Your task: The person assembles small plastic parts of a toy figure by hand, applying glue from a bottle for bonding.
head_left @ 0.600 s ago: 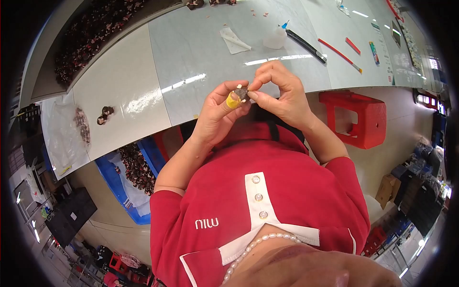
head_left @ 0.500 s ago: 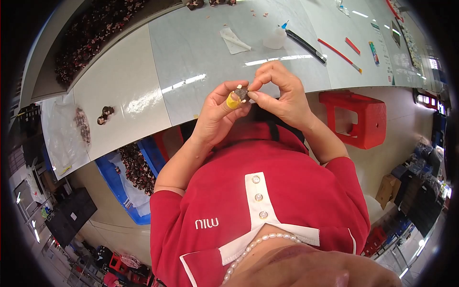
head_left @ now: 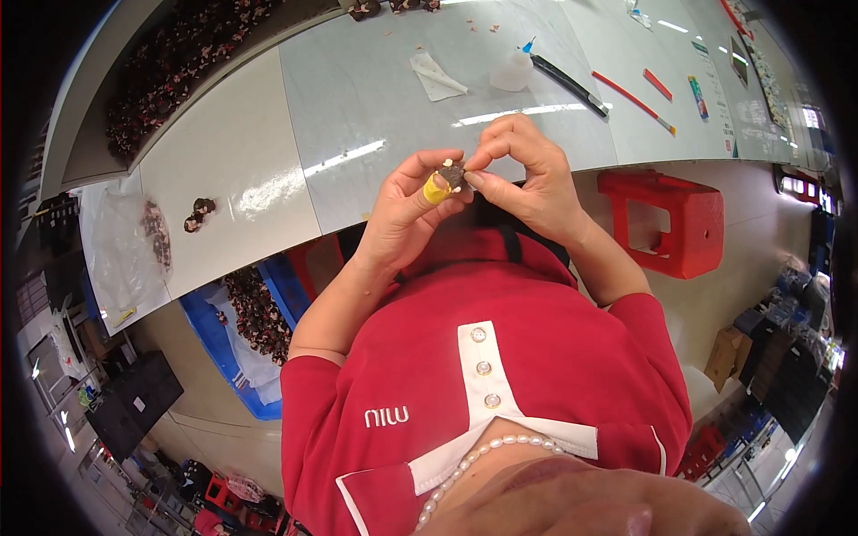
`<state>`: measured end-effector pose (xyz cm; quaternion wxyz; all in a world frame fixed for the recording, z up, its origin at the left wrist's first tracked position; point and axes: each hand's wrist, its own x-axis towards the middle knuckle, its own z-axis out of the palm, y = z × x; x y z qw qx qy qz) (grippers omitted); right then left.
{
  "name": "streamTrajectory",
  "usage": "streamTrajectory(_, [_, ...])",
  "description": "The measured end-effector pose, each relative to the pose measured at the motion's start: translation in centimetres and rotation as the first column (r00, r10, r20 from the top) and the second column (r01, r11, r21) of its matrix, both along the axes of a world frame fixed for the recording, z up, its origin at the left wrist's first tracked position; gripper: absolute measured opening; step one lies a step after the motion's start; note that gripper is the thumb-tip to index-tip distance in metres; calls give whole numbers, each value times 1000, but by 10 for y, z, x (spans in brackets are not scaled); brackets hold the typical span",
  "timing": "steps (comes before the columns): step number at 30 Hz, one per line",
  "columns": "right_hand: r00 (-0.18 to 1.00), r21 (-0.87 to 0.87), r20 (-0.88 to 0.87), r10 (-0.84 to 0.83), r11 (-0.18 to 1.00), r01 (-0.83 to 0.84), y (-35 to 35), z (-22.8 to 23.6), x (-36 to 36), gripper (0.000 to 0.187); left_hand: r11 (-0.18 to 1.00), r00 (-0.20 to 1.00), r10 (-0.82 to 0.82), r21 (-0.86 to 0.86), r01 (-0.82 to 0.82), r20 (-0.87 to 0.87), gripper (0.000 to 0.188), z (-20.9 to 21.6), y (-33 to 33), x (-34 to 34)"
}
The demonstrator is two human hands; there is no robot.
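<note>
Grip of the left hand point(head_left: 402, 214): nearly closed, thumb and fingers holding a small dark brown lump point(head_left: 453, 176) with pale bits at its edges. A yellow band point(head_left: 435, 190) is wrapping the thumb. Grip of the right hand point(head_left: 532, 183): thumb and forefinger almost meeting, their tips touching the lump's right side; whether they are pinching a separate small piece cannot be told. Position of the lump: between both hands, in front of the red shirt point(head_left: 402, 322), near the table's front edge.

Table point(head_left: 357, 107): pale, glossy, carrying the following.
- White paper scrap point(head_left: 438, 77), creased, lying beyond the hands.
- Clear bottle point(head_left: 511, 73), blue-tipped, standing right of the paper.
- Black stick point(head_left: 572, 86), lying just beside the bottle.
- Red-handled brush point(head_left: 633, 101), lying farther right.
- Short red strip point(head_left: 658, 84), lying near the brush.
- Small green-and-blue tube point(head_left: 698, 97), lying right of the strip.
- Dark lumps point(head_left: 198, 214), lying together at the left.
- Clear plastic bag point(head_left: 121, 255), spreading over the left end.

Below the table: blue crate point(head_left: 210, 335), holding dark and pink pieces, at the left; red stool point(head_left: 702, 223), standing at the right.
</note>
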<state>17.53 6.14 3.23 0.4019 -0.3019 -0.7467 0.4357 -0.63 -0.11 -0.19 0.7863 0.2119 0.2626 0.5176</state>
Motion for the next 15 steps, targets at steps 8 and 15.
streamTrajectory(8, [1000, 4, 5, 28, 1000, -28, 0, -5, 4, 11, 999, 998, 37, -14, -37, -50, 39, 4, 0, 4])
streamTrajectory(15, [998, -10, 0, 60, 998, -60, 5, -6, 10, 13, 999, 999, 26, -22, -27, -47, 39, 1, 2, 5])
